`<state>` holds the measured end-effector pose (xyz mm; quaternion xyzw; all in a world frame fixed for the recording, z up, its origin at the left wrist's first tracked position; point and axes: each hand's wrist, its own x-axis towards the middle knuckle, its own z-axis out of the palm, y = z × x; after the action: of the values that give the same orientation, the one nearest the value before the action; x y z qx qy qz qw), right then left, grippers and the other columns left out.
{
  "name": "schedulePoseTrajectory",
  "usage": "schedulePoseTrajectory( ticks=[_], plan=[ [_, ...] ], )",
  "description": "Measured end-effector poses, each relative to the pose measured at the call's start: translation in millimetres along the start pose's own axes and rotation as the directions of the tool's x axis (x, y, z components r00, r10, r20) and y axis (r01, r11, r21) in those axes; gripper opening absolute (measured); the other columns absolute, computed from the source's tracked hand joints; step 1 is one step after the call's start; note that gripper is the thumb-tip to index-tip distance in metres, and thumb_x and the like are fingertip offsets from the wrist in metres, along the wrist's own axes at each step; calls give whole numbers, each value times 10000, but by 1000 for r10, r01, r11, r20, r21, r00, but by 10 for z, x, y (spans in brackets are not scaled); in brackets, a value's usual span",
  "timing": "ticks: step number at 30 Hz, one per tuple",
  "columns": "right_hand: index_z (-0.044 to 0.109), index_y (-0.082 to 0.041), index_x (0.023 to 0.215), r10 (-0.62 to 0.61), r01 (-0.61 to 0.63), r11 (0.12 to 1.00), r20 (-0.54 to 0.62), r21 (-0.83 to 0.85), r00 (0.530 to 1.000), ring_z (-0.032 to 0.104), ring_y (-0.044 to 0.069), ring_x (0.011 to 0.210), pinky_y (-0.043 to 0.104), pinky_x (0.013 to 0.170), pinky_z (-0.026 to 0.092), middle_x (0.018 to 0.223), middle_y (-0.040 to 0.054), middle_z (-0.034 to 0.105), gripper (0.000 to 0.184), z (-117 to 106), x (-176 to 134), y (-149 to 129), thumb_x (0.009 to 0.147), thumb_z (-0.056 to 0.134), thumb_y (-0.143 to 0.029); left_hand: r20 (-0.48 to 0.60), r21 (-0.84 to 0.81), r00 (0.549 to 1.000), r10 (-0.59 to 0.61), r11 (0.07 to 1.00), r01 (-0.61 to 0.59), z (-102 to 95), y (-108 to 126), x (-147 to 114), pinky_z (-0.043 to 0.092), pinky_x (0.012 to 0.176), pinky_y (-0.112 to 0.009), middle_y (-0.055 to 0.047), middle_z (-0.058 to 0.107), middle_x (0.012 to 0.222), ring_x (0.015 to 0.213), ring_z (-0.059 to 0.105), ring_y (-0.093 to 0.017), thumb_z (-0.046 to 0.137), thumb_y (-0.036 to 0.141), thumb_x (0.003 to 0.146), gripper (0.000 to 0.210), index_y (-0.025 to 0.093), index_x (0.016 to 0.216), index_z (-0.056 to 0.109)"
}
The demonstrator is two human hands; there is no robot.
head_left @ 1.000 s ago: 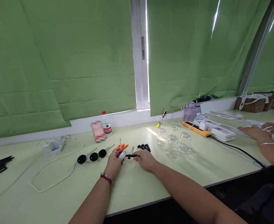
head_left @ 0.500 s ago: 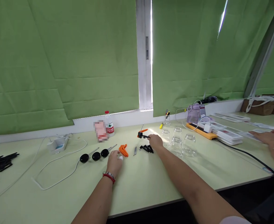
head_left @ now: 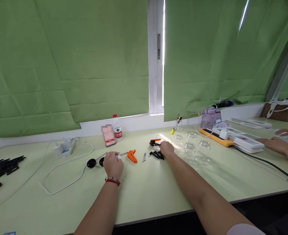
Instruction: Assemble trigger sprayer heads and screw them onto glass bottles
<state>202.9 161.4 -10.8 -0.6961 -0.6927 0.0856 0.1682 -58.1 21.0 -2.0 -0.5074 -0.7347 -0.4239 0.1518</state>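
White daylight glares through slits beside the green blinds (head_left: pixel 104 65), leaving a bright patch on the table (head_left: pixel 146 195) near the glass jars (head_left: pixel 190 153), whose soft shadows stretch toward the near edge. The space below is nearly black. Pixelation covers most of the phone (head_left: pixel 109 137).

Head view: looks forward, down across tabletop (head_left: pixel 144 189).

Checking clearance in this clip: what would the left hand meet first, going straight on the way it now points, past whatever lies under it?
Probably the pixelated pink item, with the bottle just right of it. The left hand points roughly that way, but one view leaves depth unclear.
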Motion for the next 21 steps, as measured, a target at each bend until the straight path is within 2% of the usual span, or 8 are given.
schedulePoseTrajectory(
  ticks=[3,6,13,17,19,21],
  plan=[
    [650,-121,854,-16,16,999,-8,-32,1000,606,212,811,243,590,384,854,116,642,124,6,-10,-9,808,568,-201,-29,43,999,-40,998,41,-31,-25,33,397,833,-367,-84,608,970,926,539,-241,503,155,727,152,166,835,610],
    [650,-104,873,-30,29,998,-12,-57,999,596,223,863,244,614,391,886,131,638,129,8,-24,-13,780,593,-172,-14,67,994,-108,992,108,-14,-80,64,392,832,-385,-84,608,1052,995,524,-259,485,192,760,190,173,901,611],
    [659,-95,867,-86,84,992,-26,-92,996,553,253,961,255,667,400,883,151,635,143,-39,-77,-35,761,563,-100,147,70,960,-240,970,232,95,-226,107,399,800,-377,-68,649,1011,966,574,-248,453,191,773,189,205,884,605],
    [656,-71,913,-212,203,973,-84,-106,974,481,293,1069,307,787,381,982,192,612,196,-54,-182,-237,763,530,-77,212,44,931,-298,954,296,106,-216,93,381,845,-379,-66,654,1034,964,587,-239,488,174,740,192,210,897,592],
    [647,-109,980,-315,307,948,-89,-89,945,470,257,1088,299,845,355,1053,162,605,244,-19,-284,-418,778,514,-82,240,44,916,-321,946,320,94,-197,87,371,856,-385,-60,664,1016,951,595,-239,502,177,732,201,216,910,586],
    [666,-143,937,-403,399,915,-71,-60,913,488,219,1062,274,867,342,1030,125,626,214,46,-412,-623,817,489,-128,271,65,900,-341,940,336,76,-178,86,358,869,-399,-51,674,992,938,600,-246,513,174,721,214,224,917,580]
  ],
)
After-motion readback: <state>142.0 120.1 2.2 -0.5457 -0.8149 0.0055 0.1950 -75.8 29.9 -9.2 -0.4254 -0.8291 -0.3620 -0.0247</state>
